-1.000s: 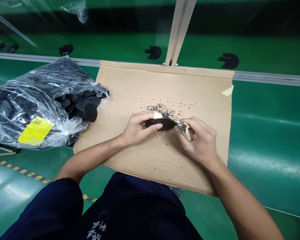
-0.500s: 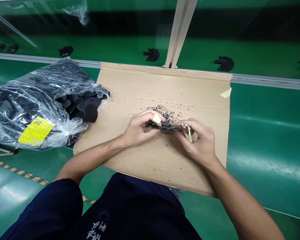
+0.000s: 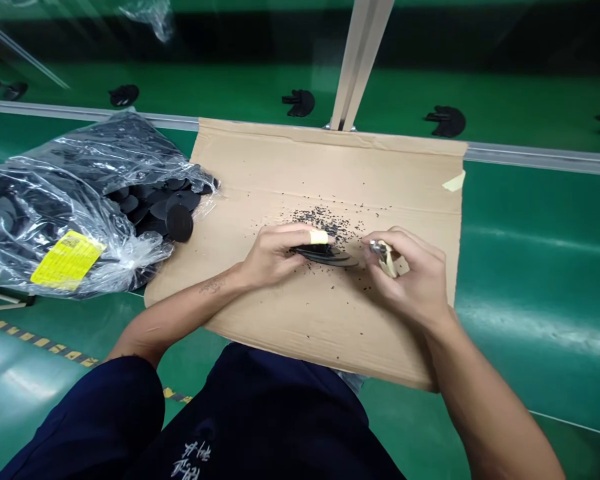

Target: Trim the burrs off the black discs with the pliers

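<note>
Above the cardboard sheet [image 3: 260,320], my left hand [image 3: 280,253] grips thin black parts [image 3: 330,257], flat and rounded, whose edges point right. Pale tape is wrapped round one of its fingers. To the right, apart from those parts, my right hand [image 3: 413,270] is closed around a small metal tool [image 3: 377,247] with a pale yellowish covering; the tool's exact shape is hidden by the fingers. Many tiny black bits [image 3: 325,220] are scattered on the cardboard behind and around the hands.
A clear plastic bag [image 3: 80,200] with a yellow label holds black discs [image 3: 180,223] that spill toward the cardboard's left edge. Behind the metal rail [image 3: 530,159] and a post [image 3: 363,60], several black parts [image 3: 447,122] lie on the green surface.
My right hand with the metal tool has moved right, away from the black parts. In my left hand the parts have tilted, showing more of their edges.
</note>
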`<action>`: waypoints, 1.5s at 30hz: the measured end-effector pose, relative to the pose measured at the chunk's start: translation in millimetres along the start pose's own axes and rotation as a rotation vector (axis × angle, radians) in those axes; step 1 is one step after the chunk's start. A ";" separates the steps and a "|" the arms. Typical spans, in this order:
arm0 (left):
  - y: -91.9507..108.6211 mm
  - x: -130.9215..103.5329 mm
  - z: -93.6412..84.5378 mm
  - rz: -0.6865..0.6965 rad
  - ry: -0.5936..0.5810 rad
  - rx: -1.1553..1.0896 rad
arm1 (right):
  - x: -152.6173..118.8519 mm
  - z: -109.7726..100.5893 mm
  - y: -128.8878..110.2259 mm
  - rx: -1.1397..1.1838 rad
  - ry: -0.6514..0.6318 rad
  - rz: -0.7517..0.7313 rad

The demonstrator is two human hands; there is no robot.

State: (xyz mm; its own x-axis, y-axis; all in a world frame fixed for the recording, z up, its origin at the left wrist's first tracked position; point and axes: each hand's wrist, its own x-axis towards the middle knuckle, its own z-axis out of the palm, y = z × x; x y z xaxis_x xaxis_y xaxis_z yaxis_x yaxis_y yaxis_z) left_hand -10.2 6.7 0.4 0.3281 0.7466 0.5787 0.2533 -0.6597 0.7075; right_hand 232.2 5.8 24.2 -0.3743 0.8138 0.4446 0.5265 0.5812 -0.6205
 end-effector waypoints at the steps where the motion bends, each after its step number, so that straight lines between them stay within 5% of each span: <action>1: 1.8 0.5 -0.5 -0.006 -0.009 -0.011 | -0.1 0.8 2.4 -0.063 -0.006 -0.034; 13: 7.9 2.3 -0.9 0.072 -0.083 -0.057 | -3.7 6.0 5.9 -0.280 -0.102 -0.248; 38: 1.7 -1.2 1.1 0.140 -0.093 -0.052 | -5.9 4.7 3.8 -0.487 -0.120 -0.266; 45: 5.2 -0.3 -1.7 0.185 -0.123 -0.020 | -11.1 7.2 2.2 -0.326 -0.153 -0.193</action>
State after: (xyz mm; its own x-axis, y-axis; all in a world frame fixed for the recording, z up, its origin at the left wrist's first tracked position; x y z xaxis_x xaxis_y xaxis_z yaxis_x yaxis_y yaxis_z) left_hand -10.6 3.2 4.5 0.4765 0.5959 0.6464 0.1610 -0.7819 0.6022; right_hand 232.0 -2.0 13.2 -0.5861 0.6952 0.4162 0.6410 0.7120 -0.2866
